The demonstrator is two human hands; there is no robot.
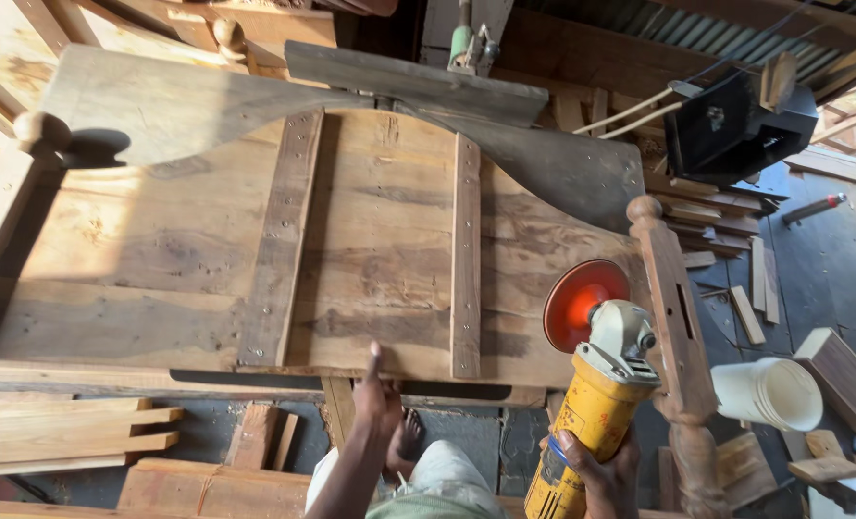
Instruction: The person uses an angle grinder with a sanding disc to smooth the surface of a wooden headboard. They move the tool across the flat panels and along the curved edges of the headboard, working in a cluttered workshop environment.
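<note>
Right hand (603, 473) clamped round the yellow body of an angle grinder (596, 384), at about 5 o'clock in the view, orange sanding disc (582, 303) raised and facing the panel. Left hand (378, 396) at 6 o'clock, fingers curled, thumb tip touching the lower edge of the wooden headboard panel (370, 240); gripping nothing, only steadying. Hands well apart.

Panel lying flat across the middle of the view, back face up, crossed by 2 upright battens (465, 255) nailed on. Turned post with a ball finial (673, 317) at 3 o'clock, just beside the disc; another finial (41, 130) at 9 o'clock.

Judged from the surface: little or nothing sanded yet. Boards rough throughout, grey weathering and dark stains from 10 o'clock down to 4 o'clock, no fresh pale patch visible anywhere. Disc off the wood, hanging over the panel's right edge near the post; spinning or still, cannot tell. Whole face, both battens and the curved top rail (187, 96) at 11 o'clock seemingly left to do.

Around: white bucket (769, 392) at 4 o'clock, loose offcuts (72, 432) at 8 o'clock, a dark machine (735, 125) at 2 o'clock, a bare foot (409, 434) below the panel edge.
</note>
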